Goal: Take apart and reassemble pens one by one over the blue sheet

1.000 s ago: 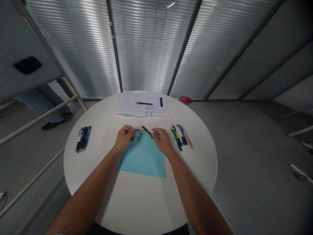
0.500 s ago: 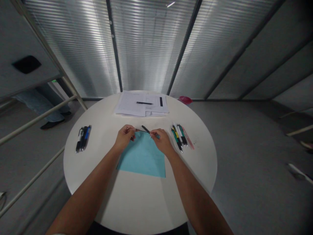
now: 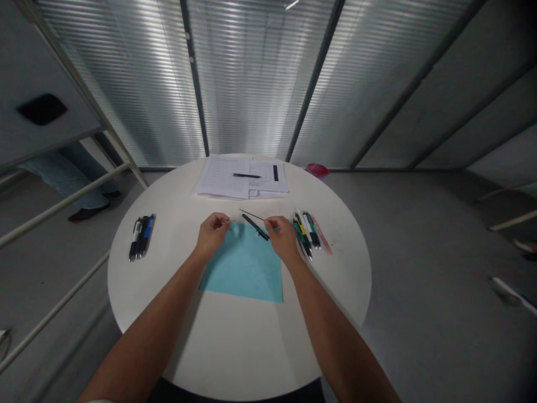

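Observation:
My right hand (image 3: 282, 236) is closed in a pinch on a thin dark pen refill (image 3: 251, 214), which points up and to the left. My left hand (image 3: 213, 232) is also pinched, near the far left corner of a light blue sheet (image 3: 247, 268). Something small and thin shows at its fingertips, too small to name. Between the hands, a black pen barrel (image 3: 255, 226) lies slantwise over the sheet's far edge, its lower end close to my right fingers.
Several pens (image 3: 308, 230) lie right of the sheet, and several more (image 3: 141, 238) lie at the left of the round white table (image 3: 235, 347). Papers (image 3: 226, 179) with a black pen (image 3: 246, 176) on them are at the back. A person's legs (image 3: 71, 173) show beyond a metal frame.
My right hand has moved slightly right with the refill, whose far end is now apart from my left fingers. The black barrel, earlier at my right fingertips, now lies uncovered.

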A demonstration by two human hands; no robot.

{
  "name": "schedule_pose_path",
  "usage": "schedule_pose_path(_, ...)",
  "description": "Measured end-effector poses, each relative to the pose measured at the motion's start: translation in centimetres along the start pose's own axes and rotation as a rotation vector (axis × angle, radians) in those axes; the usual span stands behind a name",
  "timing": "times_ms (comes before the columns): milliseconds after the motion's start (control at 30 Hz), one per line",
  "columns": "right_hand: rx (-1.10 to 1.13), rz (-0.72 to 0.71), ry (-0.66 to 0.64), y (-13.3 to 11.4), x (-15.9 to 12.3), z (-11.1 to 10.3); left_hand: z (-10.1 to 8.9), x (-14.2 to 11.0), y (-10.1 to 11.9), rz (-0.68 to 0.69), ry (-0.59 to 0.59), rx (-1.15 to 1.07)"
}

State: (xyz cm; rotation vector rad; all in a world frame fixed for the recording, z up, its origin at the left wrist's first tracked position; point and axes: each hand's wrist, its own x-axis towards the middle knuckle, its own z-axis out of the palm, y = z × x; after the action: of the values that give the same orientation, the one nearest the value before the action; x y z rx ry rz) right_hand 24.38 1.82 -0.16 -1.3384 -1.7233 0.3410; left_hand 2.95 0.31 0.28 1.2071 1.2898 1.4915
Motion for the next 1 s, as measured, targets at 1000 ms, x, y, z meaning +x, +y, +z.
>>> schedule_pose_path(1000,-0.235,0.037,-0.233,-0.5,-0.4,0.1,0.0,0.0,-1.2,0.338,-0.181,0.548)
